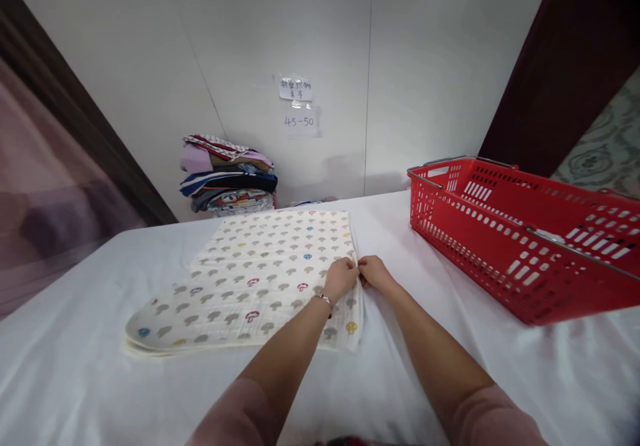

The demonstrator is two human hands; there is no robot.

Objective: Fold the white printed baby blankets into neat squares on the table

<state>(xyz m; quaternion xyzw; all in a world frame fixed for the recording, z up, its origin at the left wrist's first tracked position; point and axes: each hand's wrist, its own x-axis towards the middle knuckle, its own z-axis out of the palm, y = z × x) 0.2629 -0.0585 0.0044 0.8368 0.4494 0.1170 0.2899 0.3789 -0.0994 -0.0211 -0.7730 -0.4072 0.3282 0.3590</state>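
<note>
A cream cloth [280, 266] printed with grey, red, blue and yellow mushrooms lies folded in layers. Its near left corner is rounded, and its right edge runs nearly straight away from me. At that right edge, my left hand [342, 277] pinches the cloth from above, with a bracelet on the wrist. Right beside it, my right hand [374, 273] has its fingers closed at the same edge, from the outer side. The fingertips of both hands almost meet there, and the bit of fabric between them is mostly hidden.
A white sheet covers the table [410, 359]. On the right stands a red plastic basket [465, 223] with metal handles. Behind the table's far edge rises a pile of folded textiles [227, 176]. Handwritten paper labels [299, 122] are taped to the wall. A curtain [50, 206] hangs at the left.
</note>
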